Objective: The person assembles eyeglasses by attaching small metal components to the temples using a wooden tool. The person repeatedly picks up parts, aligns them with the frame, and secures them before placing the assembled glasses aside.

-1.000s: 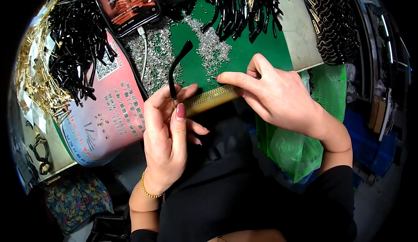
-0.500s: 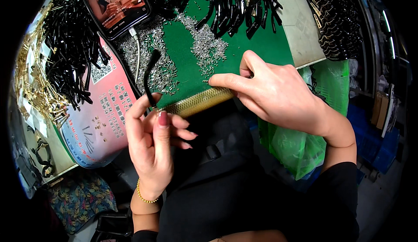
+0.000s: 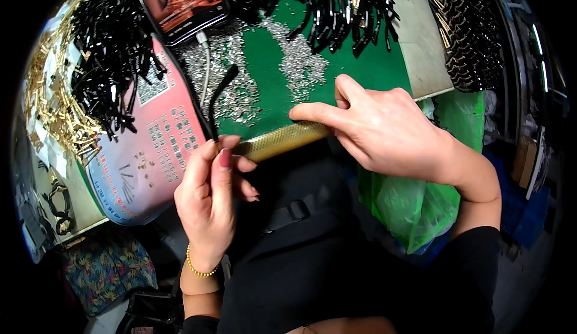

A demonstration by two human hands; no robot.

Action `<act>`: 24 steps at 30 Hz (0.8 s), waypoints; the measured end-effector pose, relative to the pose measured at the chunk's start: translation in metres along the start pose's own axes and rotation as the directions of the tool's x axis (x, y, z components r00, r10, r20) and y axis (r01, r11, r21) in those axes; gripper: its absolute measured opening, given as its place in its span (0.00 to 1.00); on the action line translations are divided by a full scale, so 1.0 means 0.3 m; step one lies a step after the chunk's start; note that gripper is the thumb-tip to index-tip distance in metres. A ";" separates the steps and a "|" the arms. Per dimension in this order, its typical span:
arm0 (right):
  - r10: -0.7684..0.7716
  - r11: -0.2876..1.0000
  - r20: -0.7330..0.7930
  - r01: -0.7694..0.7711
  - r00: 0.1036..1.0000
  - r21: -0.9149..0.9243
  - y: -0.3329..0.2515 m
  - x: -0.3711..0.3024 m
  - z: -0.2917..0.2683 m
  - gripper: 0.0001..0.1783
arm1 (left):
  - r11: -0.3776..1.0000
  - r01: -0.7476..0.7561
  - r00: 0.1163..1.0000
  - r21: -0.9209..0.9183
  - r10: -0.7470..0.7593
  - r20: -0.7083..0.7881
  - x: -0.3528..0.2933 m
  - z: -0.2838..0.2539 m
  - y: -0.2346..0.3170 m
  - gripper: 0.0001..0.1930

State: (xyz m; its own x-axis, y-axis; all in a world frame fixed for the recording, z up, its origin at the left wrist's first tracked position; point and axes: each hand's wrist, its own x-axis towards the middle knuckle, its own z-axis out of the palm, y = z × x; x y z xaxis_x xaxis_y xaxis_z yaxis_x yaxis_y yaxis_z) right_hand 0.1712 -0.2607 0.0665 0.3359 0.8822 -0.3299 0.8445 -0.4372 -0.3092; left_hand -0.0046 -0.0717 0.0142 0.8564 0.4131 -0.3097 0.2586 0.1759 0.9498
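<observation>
My left hand (image 3: 210,184) pinches a black eyeglass temple (image 3: 220,97) between thumb and fingers near one end. The temple stands up from the pinch, its curved tip pointing away from me. My right hand (image 3: 381,124) is over the near edge of the green mat (image 3: 268,72), index finger stretched out and its tip down on the mat. The other right fingers curl under, partly hidden. Whether a small piece lies beneath that fingertip cannot be seen. Beyond it lies a scatter of tiny silver metal pieces (image 3: 303,69), with a second heap (image 3: 231,81) to the left.
A yellow-gold textured roll (image 3: 282,142) edges the table. A phone (image 3: 180,3) with a white cable (image 3: 206,63) stands at the back left. Black temples (image 3: 111,45), gold pieces (image 3: 48,88) and more black temples (image 3: 354,9) surround the mat. A green bag (image 3: 415,208) hangs right.
The view has shifted, so the table things sit slightly further right. The small silver piece seen by my right fingertip no longer shows. My left hand keeps its pinch on the temple.
</observation>
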 end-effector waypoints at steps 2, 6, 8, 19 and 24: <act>0.009 0.977 0.057 -0.021 0.998 0.213 -0.027 0.014 -0.017 0.26 | 1.000 0.013 0.999 0.018 -0.014 0.031 0.018 -0.003 0.002 0.12; -0.033 0.385 0.362 -0.322 0.931 0.865 -0.101 0.084 -0.070 0.27 | 0.995 -0.041 0.999 0.087 0.039 0.025 0.031 0.000 -0.013 0.10; -0.048 0.156 0.532 -0.520 0.846 0.840 -0.124 0.099 -0.093 0.29 | 0.987 -0.082 0.996 0.139 0.079 0.030 0.032 0.002 -0.016 0.09; -0.055 -0.055 0.558 -0.560 0.828 0.827 -0.123 0.101 -0.072 0.24 | 0.381 -0.585 0.701 0.716 0.681 0.210 0.060 0.003 -0.094 0.14; -0.075 0.955 -0.149 0.114 0.986 0.275 -0.183 0.068 0.012 0.24 | 0.475 -0.600 0.726 0.644 0.662 0.188 0.050 -0.033 -0.045 0.16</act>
State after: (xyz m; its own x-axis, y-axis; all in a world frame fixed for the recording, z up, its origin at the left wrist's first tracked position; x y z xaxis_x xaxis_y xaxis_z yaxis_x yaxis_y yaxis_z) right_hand 0.1301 -0.2193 0.0736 0.3303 0.9286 -0.1690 0.7297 -0.3648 -0.5783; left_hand 0.0002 -0.0590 -0.0036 0.8768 0.2484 0.4118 -0.1031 -0.7394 0.6654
